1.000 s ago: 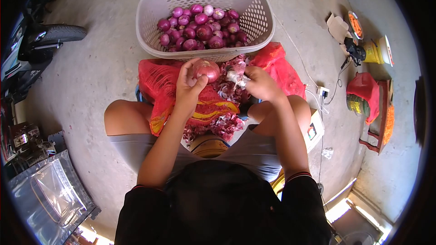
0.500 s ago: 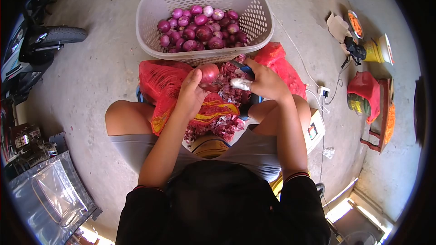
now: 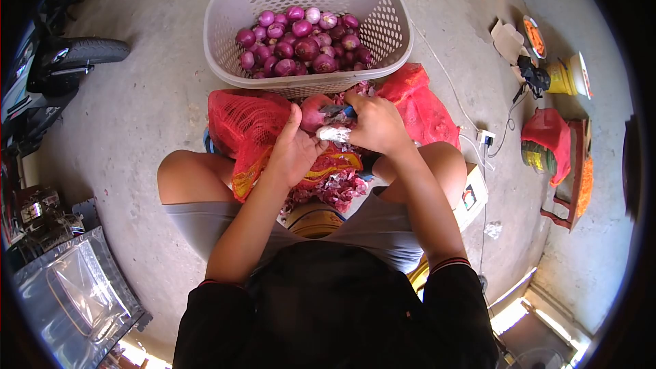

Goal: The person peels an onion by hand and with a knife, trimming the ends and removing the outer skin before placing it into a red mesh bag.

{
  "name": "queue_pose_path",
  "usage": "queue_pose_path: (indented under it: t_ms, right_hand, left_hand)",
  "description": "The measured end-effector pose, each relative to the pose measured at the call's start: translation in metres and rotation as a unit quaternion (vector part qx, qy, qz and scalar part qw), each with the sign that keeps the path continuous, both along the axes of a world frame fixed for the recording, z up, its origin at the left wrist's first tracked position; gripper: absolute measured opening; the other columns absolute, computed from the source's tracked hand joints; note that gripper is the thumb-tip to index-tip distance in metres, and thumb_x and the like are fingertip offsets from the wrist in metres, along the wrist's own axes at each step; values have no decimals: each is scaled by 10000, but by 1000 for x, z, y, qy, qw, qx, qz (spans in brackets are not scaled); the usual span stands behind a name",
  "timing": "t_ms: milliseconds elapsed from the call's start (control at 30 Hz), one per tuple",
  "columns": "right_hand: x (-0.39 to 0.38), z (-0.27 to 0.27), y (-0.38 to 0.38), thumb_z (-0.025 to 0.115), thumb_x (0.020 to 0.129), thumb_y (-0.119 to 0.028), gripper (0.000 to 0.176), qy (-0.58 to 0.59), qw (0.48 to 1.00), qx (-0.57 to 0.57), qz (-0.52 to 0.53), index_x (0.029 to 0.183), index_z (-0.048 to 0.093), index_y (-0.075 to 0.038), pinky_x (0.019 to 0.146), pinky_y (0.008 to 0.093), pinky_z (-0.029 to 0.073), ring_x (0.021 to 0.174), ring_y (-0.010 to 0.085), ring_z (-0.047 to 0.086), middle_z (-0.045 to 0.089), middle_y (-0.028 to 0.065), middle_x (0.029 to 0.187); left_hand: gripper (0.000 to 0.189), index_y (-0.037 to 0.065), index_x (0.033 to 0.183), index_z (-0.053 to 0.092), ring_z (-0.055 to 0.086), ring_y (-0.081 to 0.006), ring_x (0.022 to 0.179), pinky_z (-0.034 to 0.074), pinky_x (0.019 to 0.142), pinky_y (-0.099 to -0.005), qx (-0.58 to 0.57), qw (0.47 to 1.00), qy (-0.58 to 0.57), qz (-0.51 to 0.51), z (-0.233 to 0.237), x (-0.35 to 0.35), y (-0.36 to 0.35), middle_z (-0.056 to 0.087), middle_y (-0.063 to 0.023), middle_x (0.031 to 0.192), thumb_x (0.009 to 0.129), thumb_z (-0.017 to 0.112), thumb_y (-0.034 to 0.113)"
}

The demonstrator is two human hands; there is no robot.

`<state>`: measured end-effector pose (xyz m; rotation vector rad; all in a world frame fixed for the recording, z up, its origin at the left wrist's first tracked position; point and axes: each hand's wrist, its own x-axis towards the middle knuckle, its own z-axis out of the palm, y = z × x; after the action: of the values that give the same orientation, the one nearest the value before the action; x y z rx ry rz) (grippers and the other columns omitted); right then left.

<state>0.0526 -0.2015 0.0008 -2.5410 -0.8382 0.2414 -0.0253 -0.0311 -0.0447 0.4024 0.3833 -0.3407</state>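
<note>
A reddish onion [image 3: 314, 113] is held in my left hand [image 3: 295, 152], thumb up along its near side. My right hand [image 3: 377, 123] is closed round a small knife [image 3: 339, 111] with a blue handle, its dark blade against the onion's right side. White wrapping covers one finger of that hand. Under both hands lie a red mesh sack [image 3: 249, 119] and loose onion skins [image 3: 340, 190]. Just beyond them stands a grey perforated basket [image 3: 225, 55] with several purple onions [image 3: 306, 48] inside.
A motorbike wheel [image 3: 92, 52] is at the upper left. To the right are a power strip [image 3: 486, 138] with cables, a white box [image 3: 471, 198], a yellow bucket [image 3: 562, 78] and a red wooden stool [image 3: 562, 213]. Red sacking [image 3: 427, 113] lies right of my hands.
My right hand has moved left with the knife, bringing the blade from over the skins to the onion. My left hand has shifted slightly right.
</note>
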Motion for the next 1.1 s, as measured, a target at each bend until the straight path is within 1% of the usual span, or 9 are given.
queue_pose_path:
  t_ms: [233, 367, 567, 667, 767, 867, 967, 1000, 1100]
  right_hand:
    - [-8, -14, 11, 663, 719, -492, 476, -37, 999, 20, -22, 868, 583, -47, 584, 474, 493, 626, 374, 619, 603, 184, 616]
    - [-13, -23, 20, 650, 735, -487, 471, -45, 997, 49, -43, 904, 597, -52, 558, 468, 493, 593, 368, 615, 603, 178, 608]
    - [-20, -23, 32, 633, 760, -447, 421, 14, 996, 55, -69, 899, 606, -50, 565, 477, 487, 612, 374, 613, 609, 188, 629]
    - [-18, -29, 31, 632, 775, -345, 370, 35, 994, 81, -58, 944, 599, -17, 566, 477, 467, 632, 406, 595, 596, 214, 648]
    - [-19, -35, 32, 611, 798, -313, 330, 33, 991, 114, -65, 922, 612, -7, 569, 451, 472, 622, 375, 608, 597, 209, 658]
    - [-13, -41, 30, 591, 820, -257, 274, 136, 970, 176, -100, 876, 612, 10, 549, 395, 474, 581, 291, 620, 590, 178, 631]
    - [-4, -32, 25, 559, 785, -269, 327, 263, 945, 141, -135, 994, 642, -33, 695, 445, 468, 770, 384, 611, 627, 234, 776]
    - [-4, -32, 24, 557, 773, -247, 328, 312, 923, 166, -149, 997, 644, -24, 688, 437, 463, 769, 387, 606, 623, 244, 789]
    - [-7, -25, 22, 570, 749, -231, 324, 336, 906, 235, -105, 994, 649, -34, 694, 440, 464, 766, 387, 604, 628, 231, 800]
  left_hand:
    - [466, 36, 1260, 464, 536, -178, 1088, 451, 926, -315, 42, 996, -62, 50, 3, 3, -3, 543, -83, 1214, 963, 438, 393]
    - [472, 15, 1250, 465, 534, -189, 1102, 445, 952, -324, 46, 996, -42, 69, 2, 4, 0, 543, -91, 1209, 959, 450, 386]
    - [486, 17, 1252, 458, 531, -187, 1103, 441, 956, -322, 27, 993, -19, 110, -5, 2, -3, 548, -90, 1197, 948, 469, 396]
    - [483, 22, 1251, 458, 528, -183, 1100, 429, 963, -322, 15, 992, -11, 128, -4, 2, -7, 550, -86, 1190, 945, 476, 395]
    - [458, 44, 1248, 465, 509, -183, 1121, 406, 984, -332, 31, 990, -32, 133, -15, 1, -8, 539, -81, 1204, 939, 497, 380]
    - [444, 69, 1273, 449, 474, -189, 1173, 375, 1020, -346, 97, 983, -93, 128, -26, 3, -6, 517, -68, 1239, 928, 527, 338]
    - [413, 96, 1297, 426, 474, -189, 1175, 375, 1023, -360, 159, 965, -152, 140, -23, 9, -5, 516, -71, 1239, 928, 539, 243]
    - [414, 104, 1305, 417, 478, -191, 1173, 378, 1021, -365, 170, 962, -149, 155, -18, 10, -5, 516, -72, 1240, 926, 540, 219]
    - [439, 124, 1314, 394, 503, -196, 1135, 405, 986, -377, 161, 964, -132, 167, 0, 14, -1, 523, -70, 1212, 913, 565, 168]
